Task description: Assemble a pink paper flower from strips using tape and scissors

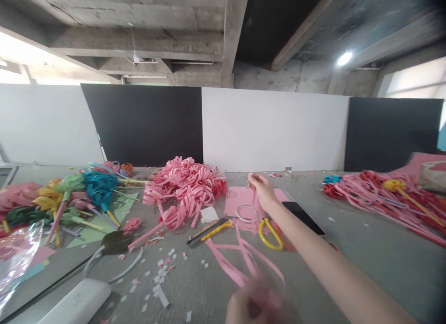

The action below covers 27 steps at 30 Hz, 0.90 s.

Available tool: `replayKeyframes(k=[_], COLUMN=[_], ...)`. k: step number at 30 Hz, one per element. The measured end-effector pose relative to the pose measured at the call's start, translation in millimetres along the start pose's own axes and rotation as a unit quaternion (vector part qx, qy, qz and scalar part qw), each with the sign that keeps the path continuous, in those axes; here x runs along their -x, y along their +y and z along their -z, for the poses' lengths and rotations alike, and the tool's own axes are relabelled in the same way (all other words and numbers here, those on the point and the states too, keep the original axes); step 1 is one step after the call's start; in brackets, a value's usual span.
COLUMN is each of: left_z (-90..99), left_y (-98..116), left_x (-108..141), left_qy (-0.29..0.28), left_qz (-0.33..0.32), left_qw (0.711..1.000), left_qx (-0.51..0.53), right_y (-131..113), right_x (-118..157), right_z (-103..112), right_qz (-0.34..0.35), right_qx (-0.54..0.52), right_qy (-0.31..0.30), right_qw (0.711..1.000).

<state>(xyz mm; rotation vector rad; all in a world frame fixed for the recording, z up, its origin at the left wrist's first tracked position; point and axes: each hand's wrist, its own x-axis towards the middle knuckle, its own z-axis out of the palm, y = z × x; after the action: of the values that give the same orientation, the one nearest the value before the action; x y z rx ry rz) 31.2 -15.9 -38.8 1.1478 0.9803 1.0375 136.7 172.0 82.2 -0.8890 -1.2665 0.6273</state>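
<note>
My right hand (262, 190) reaches forward over the pink paper sheet (234, 199), its fingers pinched on the end of a pink strip. My left hand (249, 303) is low at the bottom edge, blurred, with a smear of pink at its fingers; what it holds cannot be made out clearly. Several long pink paper strips (228, 266) lie between the hands. A ring of white tape or wire (247, 213) sits on the pink sheet. Beside it are yellow-handled scissors (270, 238) and a cutter knife (208, 230).
A heap of curled pink paper (184, 187) stands at centre left. Colourful paper flowers (76, 194) lie at the left, above a white device (78, 303). A black phone or tablet (303, 216) is right of the sheet. More strips (369, 194) lie far right; scraps (162, 273) dot the table.
</note>
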Motion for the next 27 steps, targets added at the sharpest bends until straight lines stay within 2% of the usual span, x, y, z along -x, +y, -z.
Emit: replayKeyframes(k=[3, 6, 8, 10, 11, 13, 15, 17, 18, 20, 22, 27], left_z=[3.8, 8.1, 11.2, 14.7, 16.5, 20.2, 23.4, 25.9, 26.7, 27.8, 28.2, 28.6], left_y=[7, 16, 24, 31, 34, 39, 42, 42, 42, 42, 41, 41], left_x=[-2, -3, -5, -8, -9, -12, -15, -16, -17, -17, -16, -16], left_qy=[0.017, 0.032, 0.039, 0.045, 0.048, 0.058, 0.076, 0.102, 0.112, 0.120, 0.129, 0.137], left_qz=[-0.017, -0.037, -0.044, -0.050, -0.054, -0.059, -0.060, -0.070, -0.077, -0.086, -0.084, -0.077], left_qw=[1.000, 0.998, 0.997, 0.997, 0.996, 0.996, 0.995, 0.992, 0.991, 0.989, 0.988, 0.987], left_qx=[0.003, 0.026, 0.039, 0.048, 0.049, 0.042, 0.023, -0.002, -0.012, -0.024, -0.026, -0.031], right_y=[-28, -68, -92, -106, -107, -96, -72, -44, -31, -13, -5, -9], right_x=[-7, -4, 9, 36, 53, 94, 134, 166, 178, 191, 193, 187], right_z=[7, 20, 30, 39, 43, 47, 48, 48, 47, 45, 43, 41], right_qz=[0.052, 0.108, 0.149, 0.232, 0.249, 0.241, 0.172, 0.101, 0.080, 0.050, 0.041, 0.014], right_qx=[-0.022, -0.022, -0.008, 0.081, 0.124, 0.189, 0.228, 0.227, 0.216, 0.202, 0.202, 0.176], right_qy=[0.052, 0.094, 0.107, 0.090, 0.073, 0.023, -0.067, -0.128, -0.139, -0.172, -0.187, -0.217], right_qw=[0.997, 0.989, 0.983, 0.965, 0.958, 0.952, 0.956, 0.960, 0.963, 0.963, 0.960, 0.960])
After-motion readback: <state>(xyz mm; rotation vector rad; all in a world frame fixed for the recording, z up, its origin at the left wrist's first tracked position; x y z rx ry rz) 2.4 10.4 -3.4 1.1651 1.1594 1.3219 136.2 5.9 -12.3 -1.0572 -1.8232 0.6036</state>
